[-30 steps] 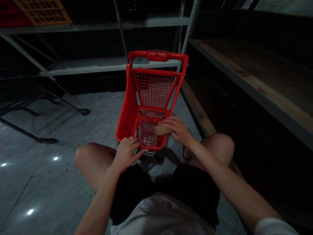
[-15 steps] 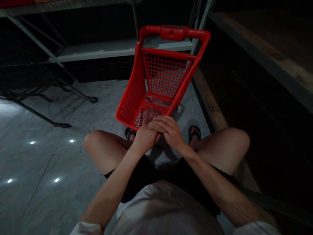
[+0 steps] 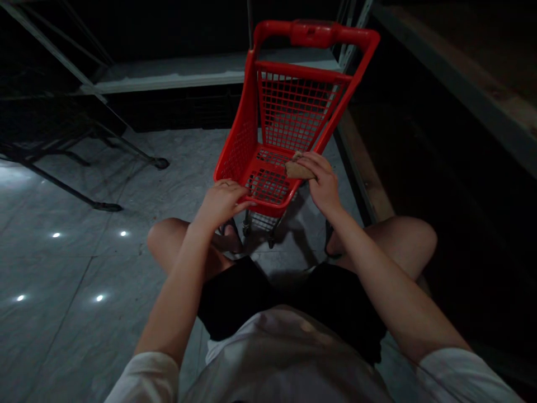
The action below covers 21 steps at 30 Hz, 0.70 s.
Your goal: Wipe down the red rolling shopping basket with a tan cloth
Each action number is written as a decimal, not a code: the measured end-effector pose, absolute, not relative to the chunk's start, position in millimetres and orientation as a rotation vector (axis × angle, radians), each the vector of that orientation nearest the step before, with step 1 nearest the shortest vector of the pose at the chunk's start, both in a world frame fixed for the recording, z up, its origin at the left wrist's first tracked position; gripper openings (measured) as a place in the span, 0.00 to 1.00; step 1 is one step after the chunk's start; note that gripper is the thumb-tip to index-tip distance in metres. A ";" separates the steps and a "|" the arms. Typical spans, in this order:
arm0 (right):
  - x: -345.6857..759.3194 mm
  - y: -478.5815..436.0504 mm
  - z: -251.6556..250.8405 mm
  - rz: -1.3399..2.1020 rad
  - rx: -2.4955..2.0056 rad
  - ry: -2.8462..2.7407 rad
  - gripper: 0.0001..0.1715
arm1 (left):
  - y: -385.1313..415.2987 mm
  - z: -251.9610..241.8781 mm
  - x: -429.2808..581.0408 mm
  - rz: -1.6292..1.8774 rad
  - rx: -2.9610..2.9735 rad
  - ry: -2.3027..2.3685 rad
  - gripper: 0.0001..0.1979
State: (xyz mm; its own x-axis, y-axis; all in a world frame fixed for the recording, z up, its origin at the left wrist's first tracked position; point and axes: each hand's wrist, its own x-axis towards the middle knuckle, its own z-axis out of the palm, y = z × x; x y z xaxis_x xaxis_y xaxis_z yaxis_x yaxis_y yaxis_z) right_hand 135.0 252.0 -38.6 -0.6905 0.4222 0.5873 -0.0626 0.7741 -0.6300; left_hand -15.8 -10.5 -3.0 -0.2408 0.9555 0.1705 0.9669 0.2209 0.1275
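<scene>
A small red plastic shopping cart stands upright between my feet, its grid basket facing me and its handle at the far end. My left hand grips the near left corner of the basket rim, fingers over the edge and thumb along the front. A folded brown cloth is held in my right hand, whose fingers are closed over it. That hand is by the right rim of the basket; whether the cloth touches the rim I cannot tell.
White metal shelving runs behind the cart. On the left, a dark wheeled frame stands on the grey tiled floor. A wood-edged shelf is close on the right. The light is dim.
My hands, together over the cloth before, have parted. The left has moved left onto the cart's rim; the right has carried the cloth forward and right. More of the cart's front and wheels now shows.
</scene>
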 end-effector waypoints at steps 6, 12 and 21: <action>166.0 152.6 -51.9 0.893 -0.278 -2.248 0.30 | -24.0 -18.3 -43.9 -0.232 -1.771 -2.482 0.19; 190.5 180.7 -51.7 0.783 -0.288 -2.296 0.29 | -4.3 -21.5 -12.5 -0.295 -1.838 -2.440 0.22; 199.1 191.6 -52.1 0.668 -0.621 -2.140 0.28 | 54.4 -29.1 48.1 -0.363 -1.718 -2.410 0.21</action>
